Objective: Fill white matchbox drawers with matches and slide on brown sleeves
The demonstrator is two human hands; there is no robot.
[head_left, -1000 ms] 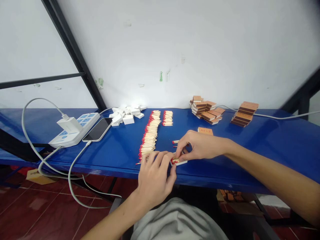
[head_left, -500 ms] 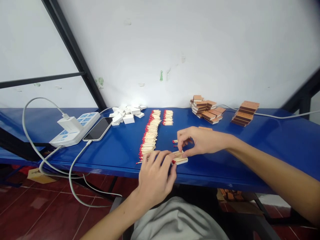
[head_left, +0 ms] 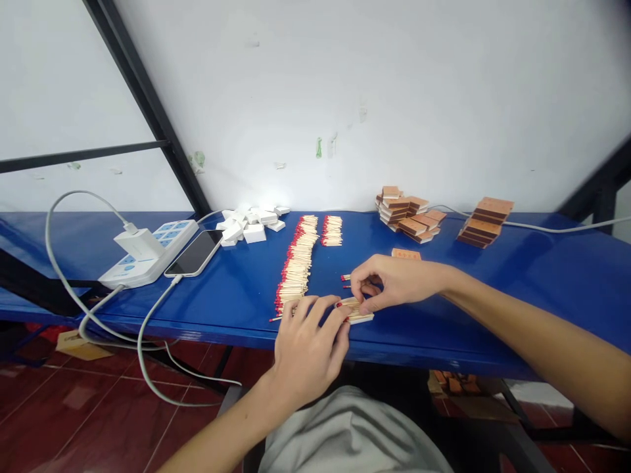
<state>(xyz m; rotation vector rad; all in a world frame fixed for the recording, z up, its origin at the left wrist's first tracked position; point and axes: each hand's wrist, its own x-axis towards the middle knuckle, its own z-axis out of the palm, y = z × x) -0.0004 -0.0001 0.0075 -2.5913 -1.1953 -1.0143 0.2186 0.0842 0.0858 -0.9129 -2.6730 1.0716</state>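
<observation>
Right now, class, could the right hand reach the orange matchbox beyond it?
Probably yes: nothing visible separates the right hand from the orange matchbox, though that hand is at the match tray.

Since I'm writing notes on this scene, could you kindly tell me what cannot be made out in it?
All in the head view:
White tray: left end hidden by the left hand.
Tray matches: too small and crowded to count.
Right hand: its curled fingers hide whether it grips a match.
Long match row: near end partly hidden behind the left hand.
Orange matchbox: print too small to read.
</observation>
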